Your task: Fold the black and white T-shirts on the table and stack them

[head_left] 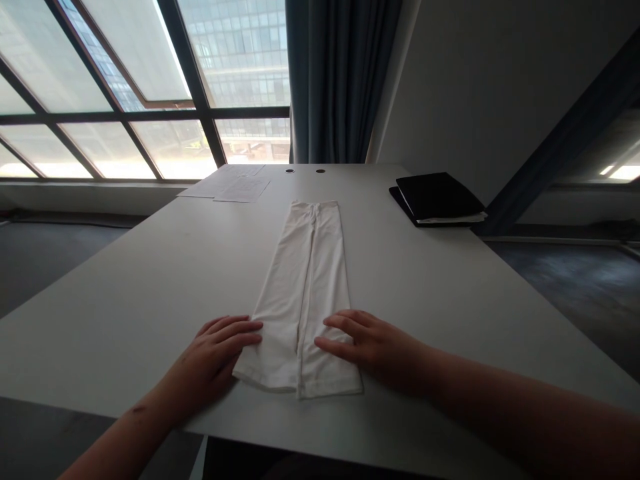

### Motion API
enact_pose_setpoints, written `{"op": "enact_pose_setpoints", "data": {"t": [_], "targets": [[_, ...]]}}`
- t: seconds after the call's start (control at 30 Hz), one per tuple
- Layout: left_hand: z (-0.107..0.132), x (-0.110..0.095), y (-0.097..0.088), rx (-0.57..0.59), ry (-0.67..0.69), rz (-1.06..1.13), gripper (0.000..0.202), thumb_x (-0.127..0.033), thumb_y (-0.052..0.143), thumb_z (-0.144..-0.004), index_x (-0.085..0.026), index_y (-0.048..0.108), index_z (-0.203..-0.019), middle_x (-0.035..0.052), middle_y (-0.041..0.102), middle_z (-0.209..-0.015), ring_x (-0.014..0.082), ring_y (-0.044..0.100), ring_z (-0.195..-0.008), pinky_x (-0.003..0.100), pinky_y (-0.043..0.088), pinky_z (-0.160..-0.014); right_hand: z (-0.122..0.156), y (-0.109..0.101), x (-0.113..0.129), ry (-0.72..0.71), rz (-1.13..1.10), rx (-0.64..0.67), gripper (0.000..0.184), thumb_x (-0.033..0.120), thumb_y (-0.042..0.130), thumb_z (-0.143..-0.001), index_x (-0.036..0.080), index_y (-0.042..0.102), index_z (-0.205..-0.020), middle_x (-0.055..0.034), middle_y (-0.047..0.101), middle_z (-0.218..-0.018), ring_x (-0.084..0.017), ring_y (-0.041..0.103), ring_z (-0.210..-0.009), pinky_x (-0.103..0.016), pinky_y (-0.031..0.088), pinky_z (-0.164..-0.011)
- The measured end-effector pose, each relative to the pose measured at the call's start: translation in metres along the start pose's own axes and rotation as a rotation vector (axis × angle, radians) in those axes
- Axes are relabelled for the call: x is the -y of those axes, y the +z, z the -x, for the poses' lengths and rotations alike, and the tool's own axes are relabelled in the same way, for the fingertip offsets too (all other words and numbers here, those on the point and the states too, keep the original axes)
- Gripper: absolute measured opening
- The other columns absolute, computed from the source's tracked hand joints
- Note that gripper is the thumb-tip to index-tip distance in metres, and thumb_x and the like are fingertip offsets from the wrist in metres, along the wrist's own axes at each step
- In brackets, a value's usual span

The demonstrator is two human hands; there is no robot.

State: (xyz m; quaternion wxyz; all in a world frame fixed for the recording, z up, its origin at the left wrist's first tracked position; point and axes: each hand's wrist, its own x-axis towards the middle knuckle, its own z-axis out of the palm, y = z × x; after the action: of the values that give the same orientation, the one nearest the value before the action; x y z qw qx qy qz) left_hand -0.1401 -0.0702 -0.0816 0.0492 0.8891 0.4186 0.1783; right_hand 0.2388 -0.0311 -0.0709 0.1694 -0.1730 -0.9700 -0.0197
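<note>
A pair of white trousers (325,280) lies flat on the white table (200,267), waistband at the far end and leg hems toward me. The two legs lie side by side with a narrow gap along the middle. My left hand (217,353) rests at the left leg's outer edge near the hem, fingertips on the cloth and fingers extended. On the right leg, a little above its hem, lie the fingers of my right hand (367,343), spread apart. Neither hand grips the fabric; part of the left thumb is hidden.
Black folders (440,197) with papers inside sit at the table's right far side. Loose paper sheets (235,183) lie at the back left. Beyond the table are a dark blue curtain (340,80) and large windows (240,60). The table's front edge runs just below my hands.
</note>
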Motion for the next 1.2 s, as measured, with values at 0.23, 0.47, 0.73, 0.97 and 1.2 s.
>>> {"op": "enact_pose_setpoints", "data": {"t": [0.23,0.47,0.73,0.97,1.2], "targets": [[0.002,-0.004,0.002,-0.001,0.124,-0.034,0.061,-0.008,0.057,-0.077,-0.031,0.067,-0.133,0.0015,0.060,-0.154,0.0272,0.050,-0.146,0.049,0.032,-0.127,-0.009,0.015,0.006,-0.178,-0.090,-0.068,0.030,0.017,0.050,-0.105,0.018,0.071,-0.126,-0.0126,0.074,-0.123,-0.025,0.066,-0.115,-0.049,0.048,-0.113],[0.001,-0.026,-0.006,0.003,0.276,0.143,0.033,-0.021,0.052,-0.101,-0.027,0.060,-0.132,0.0032,0.077,-0.127,0.0168,0.073,-0.116,0.030,0.049,-0.113,0.002,-0.010,0.005,-0.235,-0.524,-0.114,0.035,0.025,0.045,-0.105,0.012,0.062,-0.132,-0.0163,0.078,-0.111,-0.021,0.075,-0.102,-0.032,0.059,-0.091],[-0.047,-0.035,-0.033,-0.045,0.089,0.231,0.016,-0.022,0.054,-0.100,-0.024,0.068,-0.105,0.0021,0.077,-0.095,0.0138,0.073,-0.079,0.022,0.056,-0.073,0.013,-0.033,-0.012,0.271,-0.701,-0.197,0.036,0.041,0.052,-0.106,0.019,0.061,-0.079,-0.0011,0.062,-0.067,-0.012,0.057,-0.059,-0.023,0.044,-0.060],[-0.097,0.020,0.008,0.058,-0.291,0.206,0.031,-0.048,0.057,-0.095,-0.024,0.071,-0.108,0.0012,0.072,-0.085,0.0181,0.067,-0.071,0.031,0.057,-0.072,0.012,-0.011,-0.052,0.881,-0.493,-0.107,0.030,0.046,0.062,-0.093,0.019,0.074,-0.097,0.0002,0.067,-0.071,-0.016,0.059,-0.064,-0.028,0.045,-0.062],[-0.089,0.035,0.018,0.030,-0.264,0.191,0.032,-0.043,0.060,-0.094,-0.023,0.073,-0.117,0.0049,0.074,-0.101,0.0217,0.070,-0.091,0.036,0.057,-0.091,0.017,-0.002,-0.061,0.836,-0.346,-0.072,0.017,0.036,0.063,-0.093,0.022,0.072,-0.092,0.0003,0.068,-0.073,-0.016,0.061,-0.063,-0.029,0.045,-0.064]]}}
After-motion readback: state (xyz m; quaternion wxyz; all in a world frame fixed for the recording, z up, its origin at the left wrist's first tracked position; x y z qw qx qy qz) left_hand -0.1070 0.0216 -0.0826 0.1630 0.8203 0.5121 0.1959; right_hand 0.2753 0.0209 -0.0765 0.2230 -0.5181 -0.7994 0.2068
